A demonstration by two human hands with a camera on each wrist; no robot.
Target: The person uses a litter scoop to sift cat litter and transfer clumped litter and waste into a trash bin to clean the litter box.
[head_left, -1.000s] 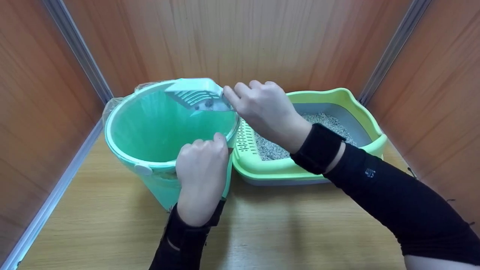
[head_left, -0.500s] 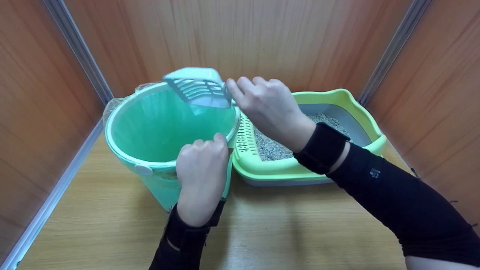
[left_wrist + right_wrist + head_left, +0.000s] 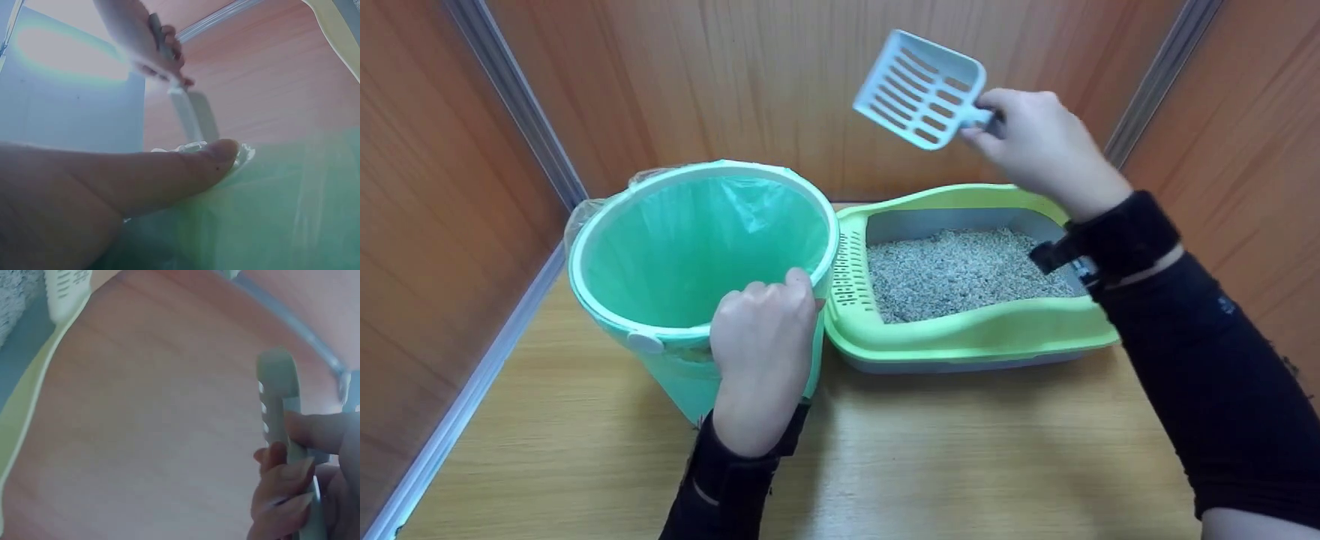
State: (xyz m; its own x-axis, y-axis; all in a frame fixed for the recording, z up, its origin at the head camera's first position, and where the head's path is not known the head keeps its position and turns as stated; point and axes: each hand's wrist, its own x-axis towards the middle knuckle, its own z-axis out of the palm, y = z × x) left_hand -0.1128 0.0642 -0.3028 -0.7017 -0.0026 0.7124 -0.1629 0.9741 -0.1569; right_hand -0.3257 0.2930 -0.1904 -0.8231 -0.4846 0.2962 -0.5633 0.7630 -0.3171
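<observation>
In the head view my right hand grips the handle of a light blue slotted litter scoop, raised above the back of the litter box. No clumps show on its slotted blade. The right wrist view has the fingers wrapped round the scoop's handle. My left hand grips the near right rim of a green trash can, lined with a thin plastic bag. Its thumb lies over the bag's edge in the left wrist view. The other fingers are hidden outside the can.
Right of the can, touching or nearly so, stands a lime green and grey litter box with grey litter inside. Wood-grain panels close off the back and both sides. Both stand on a wooden floor.
My right hand has lifted the scoop up and to the right, from over the trash can to above the litter box. Dark bits seen on the scoop earlier are gone. The left hand stays put.
</observation>
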